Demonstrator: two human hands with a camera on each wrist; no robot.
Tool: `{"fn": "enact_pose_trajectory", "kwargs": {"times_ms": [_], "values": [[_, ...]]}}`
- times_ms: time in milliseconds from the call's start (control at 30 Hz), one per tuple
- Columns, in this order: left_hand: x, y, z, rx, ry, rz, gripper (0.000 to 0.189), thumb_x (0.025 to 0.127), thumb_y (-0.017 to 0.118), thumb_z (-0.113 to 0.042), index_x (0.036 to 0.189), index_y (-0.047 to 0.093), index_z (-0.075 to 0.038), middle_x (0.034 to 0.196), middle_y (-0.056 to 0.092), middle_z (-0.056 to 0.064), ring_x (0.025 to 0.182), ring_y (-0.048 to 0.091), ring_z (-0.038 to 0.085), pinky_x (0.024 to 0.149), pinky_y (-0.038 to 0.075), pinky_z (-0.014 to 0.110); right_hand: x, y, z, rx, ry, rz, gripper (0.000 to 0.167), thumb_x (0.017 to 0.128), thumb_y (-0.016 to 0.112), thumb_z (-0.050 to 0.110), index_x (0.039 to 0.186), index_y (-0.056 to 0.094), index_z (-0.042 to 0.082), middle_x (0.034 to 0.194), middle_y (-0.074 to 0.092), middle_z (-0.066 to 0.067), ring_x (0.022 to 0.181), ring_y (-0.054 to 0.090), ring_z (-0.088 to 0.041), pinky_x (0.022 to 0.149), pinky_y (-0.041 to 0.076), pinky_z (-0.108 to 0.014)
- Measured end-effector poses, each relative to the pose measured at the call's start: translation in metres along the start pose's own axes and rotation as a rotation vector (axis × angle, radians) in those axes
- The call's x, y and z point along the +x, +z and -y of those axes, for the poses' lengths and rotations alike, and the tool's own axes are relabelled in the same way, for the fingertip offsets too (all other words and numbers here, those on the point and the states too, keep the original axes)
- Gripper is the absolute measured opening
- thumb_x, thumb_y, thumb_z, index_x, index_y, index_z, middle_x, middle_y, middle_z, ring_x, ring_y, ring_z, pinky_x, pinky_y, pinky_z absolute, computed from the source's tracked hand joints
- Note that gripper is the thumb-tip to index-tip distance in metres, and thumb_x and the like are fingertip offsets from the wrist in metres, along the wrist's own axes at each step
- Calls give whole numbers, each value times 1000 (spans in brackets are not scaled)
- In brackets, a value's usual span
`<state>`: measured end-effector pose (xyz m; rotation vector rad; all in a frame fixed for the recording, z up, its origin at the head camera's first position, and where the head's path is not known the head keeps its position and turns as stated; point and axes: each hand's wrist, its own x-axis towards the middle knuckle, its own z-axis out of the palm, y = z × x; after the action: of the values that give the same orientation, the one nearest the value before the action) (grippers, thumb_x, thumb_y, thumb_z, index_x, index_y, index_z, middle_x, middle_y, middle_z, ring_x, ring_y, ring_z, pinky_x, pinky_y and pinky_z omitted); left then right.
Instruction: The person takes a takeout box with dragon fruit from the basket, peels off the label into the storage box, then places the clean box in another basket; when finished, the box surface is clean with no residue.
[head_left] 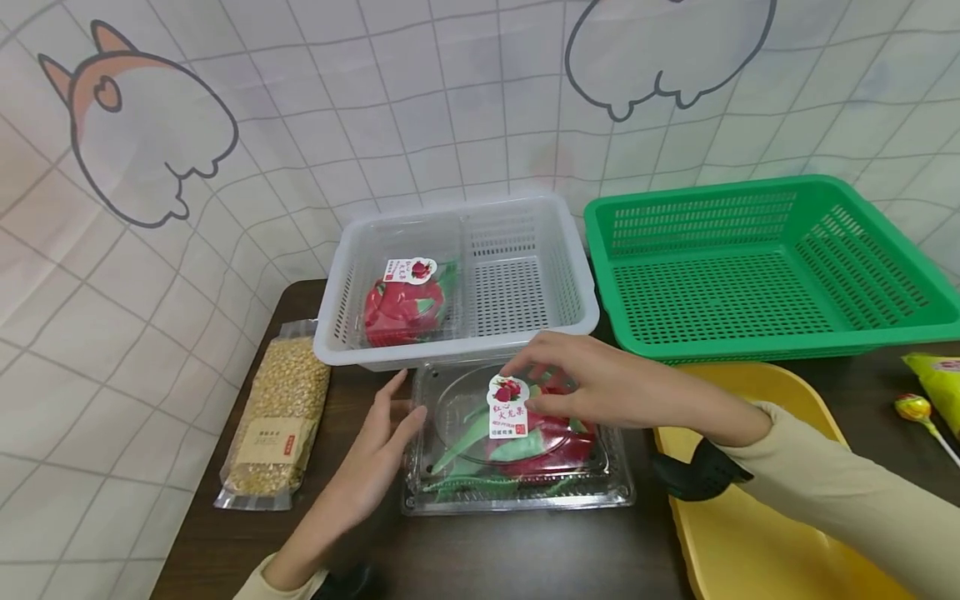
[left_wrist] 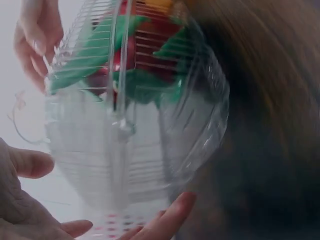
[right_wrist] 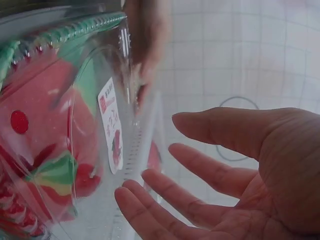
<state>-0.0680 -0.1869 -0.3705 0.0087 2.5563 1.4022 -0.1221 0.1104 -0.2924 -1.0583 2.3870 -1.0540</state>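
A transparent plastic clamshell box [head_left: 465, 458] of plush-looking red dragon fruit [head_left: 558, 446] with green leaves lies on the table. Its lid bears a white label [head_left: 508, 410] with a fruit picture. My left hand [head_left: 375, 462] is at the box's left edge, fingers spread; whether it touches cannot be told. Over the lid hovers my right hand [head_left: 592, 379], thumb and fingers apart near the label. In the right wrist view the right hand [right_wrist: 235, 175] has nothing between its fingers. The left wrist view shows the box [left_wrist: 135, 145] beside the left hand's loosely spread fingers.
Behind the box, a white basket [head_left: 457, 346] holds a similar dragon fruit box [head_left: 405, 308]. To its right stands a green basket [head_left: 637, 346], with a yellow tray [head_left: 727, 542] in front. A bag of yellow grains [head_left: 281, 400] lies left; a lollipop [head_left: 912, 408] lies far right.
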Motion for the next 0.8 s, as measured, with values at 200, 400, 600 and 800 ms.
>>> {"fn": "enact_pose_trajectory", "kwargs": {"times_ms": [200,400,600,800], "values": [[-7,-5,-8,195,424,-161,61,108,60,-25,160,32,-12,151,38,14,137,48,29,103,53,50,9,1,-6,15,8,20,33,100,69,10,132,68,2,127,64,-13,96,65,-18,89,59,-37],[9,-9,-10,481,864,-151,58,110,51,-40,156,42,-8,154,41,16,127,55,28,95,55,46,17,3,-13,24,19,18,34,98,70,7,131,68,-1,131,64,-16,101,65,-24,90,59,-38],[22,-4,0,594,953,-51,61,107,57,-40,157,44,-7,159,43,14,143,47,30,111,46,51,21,6,-16,15,25,37,36,98,71,7,132,67,-2,131,64,-15,104,66,-26,93,59,-40],[24,-4,6,698,874,19,67,109,47,-49,162,36,-11,167,34,10,156,30,27,124,28,53,20,7,-18,13,40,44,37,98,71,8,133,66,-1,134,65,-15,108,66,-28,97,57,-44]]}}
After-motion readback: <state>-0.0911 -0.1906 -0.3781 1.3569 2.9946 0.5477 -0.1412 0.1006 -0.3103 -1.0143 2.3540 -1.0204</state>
